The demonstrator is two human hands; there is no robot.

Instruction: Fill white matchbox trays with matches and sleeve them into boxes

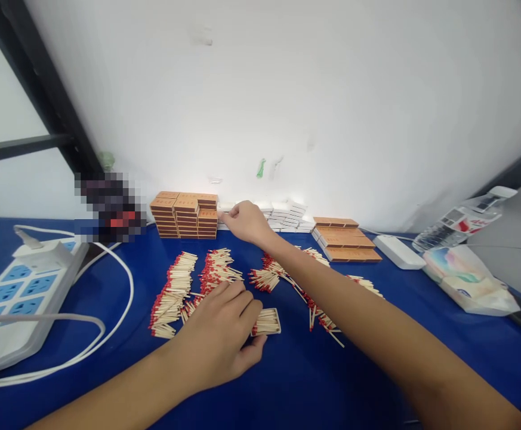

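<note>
My left hand [227, 328] is closed around the left end of a small white matchbox tray [279, 322] filled with red-tipped matches [267, 319]. The tray is low over the blue table, and my fingers cover part of it. Farther back, my right hand [247, 222] reaches to the right side of a stack of orange matchboxes [184, 216]. Its fingers are bent together, with the tips at the stack's edge; whatever they hold is hidden. Loose matches [175, 292] lie in rows on both sides of the tray, some behind my right forearm.
White trays [287, 214] are piled along the wall. Right of them sit more orange matchboxes [347, 239], a white box-shaped device [398, 252], a tissue pack [470, 280] and a tilted plastic bottle [464, 221]. A power strip [22, 298] with looping white cables occupies the left.
</note>
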